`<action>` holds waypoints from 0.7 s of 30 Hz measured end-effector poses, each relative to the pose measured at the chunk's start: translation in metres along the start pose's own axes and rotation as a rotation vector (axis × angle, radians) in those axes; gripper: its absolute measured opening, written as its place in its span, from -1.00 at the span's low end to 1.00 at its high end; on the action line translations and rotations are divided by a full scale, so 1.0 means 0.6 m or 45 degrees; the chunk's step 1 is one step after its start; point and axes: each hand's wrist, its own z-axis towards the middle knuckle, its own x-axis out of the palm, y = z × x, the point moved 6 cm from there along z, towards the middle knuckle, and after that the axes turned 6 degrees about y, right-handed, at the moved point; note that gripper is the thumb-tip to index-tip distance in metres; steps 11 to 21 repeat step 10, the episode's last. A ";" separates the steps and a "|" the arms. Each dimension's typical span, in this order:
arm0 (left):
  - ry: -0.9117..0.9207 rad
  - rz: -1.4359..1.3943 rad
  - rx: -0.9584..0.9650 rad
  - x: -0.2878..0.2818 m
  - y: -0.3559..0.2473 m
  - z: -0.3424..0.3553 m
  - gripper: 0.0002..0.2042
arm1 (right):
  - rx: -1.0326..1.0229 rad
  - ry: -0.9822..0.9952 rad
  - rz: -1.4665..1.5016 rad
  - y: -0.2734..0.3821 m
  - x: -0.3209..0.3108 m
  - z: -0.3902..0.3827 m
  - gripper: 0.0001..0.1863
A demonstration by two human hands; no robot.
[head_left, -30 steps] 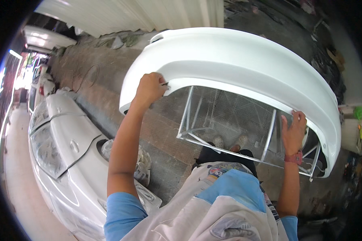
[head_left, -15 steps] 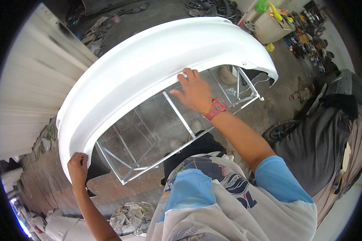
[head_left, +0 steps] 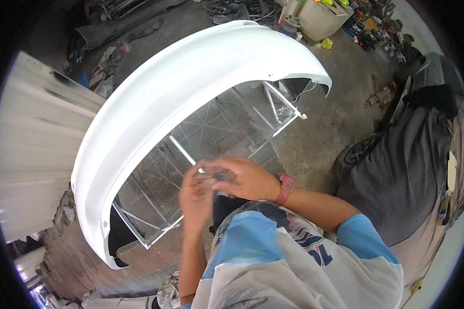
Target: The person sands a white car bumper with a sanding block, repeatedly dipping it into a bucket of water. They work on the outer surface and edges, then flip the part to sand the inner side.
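A glossy white car bumper [head_left: 159,87] curves across the space before me, resting on a pale metal frame stand [head_left: 183,150]. Both my hands are off the bumper and meet near my body, over the stand's near side. My left hand [head_left: 195,193] is smeared by motion, its fingertips close to the other hand's. My right hand [head_left: 247,177], with a red watch [head_left: 286,188] on its wrist, has its fingers and thumb curled inward. Something greyish shows between the two hands, too blurred to name.
A pale wavy panel [head_left: 46,134] stands at the left. Dark cloth [head_left: 402,170] drapes over a large object at the right, above a wheel [head_left: 356,154]. A beige bin [head_left: 319,23] and heaped parts [head_left: 381,38] sit at the far right.
Both hands have left the bumper's edge and come together near my body. My view has shifted, so the bumper appears farther left.
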 end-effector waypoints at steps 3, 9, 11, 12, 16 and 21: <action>0.256 0.047 -0.171 0.120 0.000 0.027 -0.64 | 0.089 -0.144 -0.095 -0.045 -0.099 -0.089 -0.75; 0.202 0.907 0.089 0.265 -0.030 0.172 -0.64 | 0.410 -0.641 0.385 -0.186 -0.307 -0.338 -0.77; 0.133 1.050 0.090 0.273 -0.041 0.212 -0.64 | 0.458 -0.679 0.350 -0.208 -0.340 -0.378 -0.74; 0.133 1.050 0.090 0.273 -0.041 0.212 -0.64 | 0.458 -0.679 0.350 -0.208 -0.340 -0.378 -0.74; 0.133 1.050 0.090 0.273 -0.041 0.212 -0.64 | 0.458 -0.679 0.350 -0.208 -0.340 -0.378 -0.74; 0.133 1.050 0.090 0.273 -0.041 0.212 -0.64 | 0.458 -0.679 0.350 -0.208 -0.340 -0.378 -0.74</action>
